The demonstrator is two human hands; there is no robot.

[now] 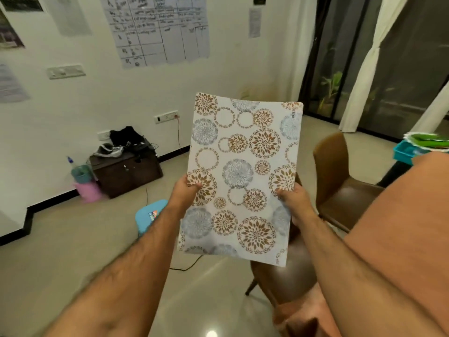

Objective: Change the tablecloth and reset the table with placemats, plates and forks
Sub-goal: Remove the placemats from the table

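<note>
I hold a white placemat (243, 166) printed with brown and grey-blue flower circles up in front of me, above the floor. My left hand (185, 193) grips its left edge with the thumb on the printed face. Its right edge is pinched by my right hand (295, 203) in the same way. The table, covered with an orange-pink tablecloth (401, 227), fills the lower right. At the table's far end a blue tray (404, 152) holds a white plate (425, 139) with something green on it. No forks are in view.
Two brown chairs stand by the table: one (335, 176) behind the placemat at right, one (281, 280) below it. A blue stool (148, 216) and a cable lie on the floor. A dark cabinet (126, 169) stands by the wall. Curtained glass doors fill the right.
</note>
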